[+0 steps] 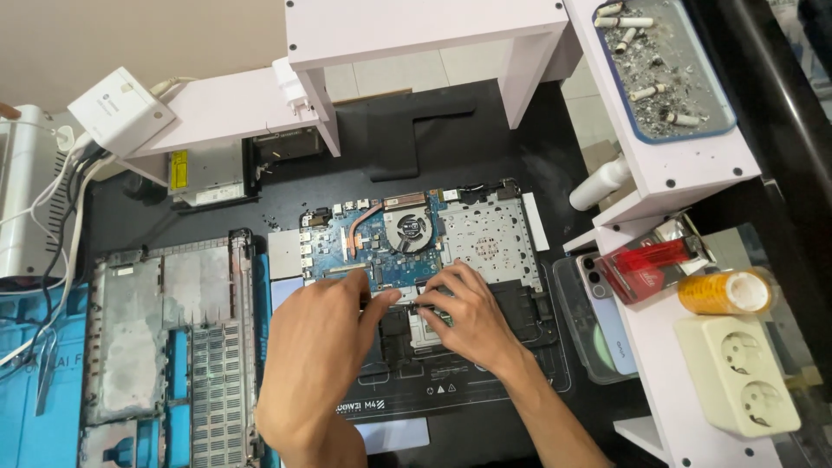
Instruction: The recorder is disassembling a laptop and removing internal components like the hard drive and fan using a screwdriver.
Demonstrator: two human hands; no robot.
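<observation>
Green memory stick (436, 310) sits mid-frame in the opened laptop (485, 243), pinched between left hand (316, 347) and right hand (468, 316) fingertips, below the fan (407, 232).

Small electronics repair workshop indicated: opened laptop (416, 260) with bare motherboard laid on black mat over tabletop (485, 147), detached bottom cover (165, 338) alongside, tweezers (43, 373) on blue mat, power sockets (750, 373), cluttered white shelves (685, 165).
</observation>
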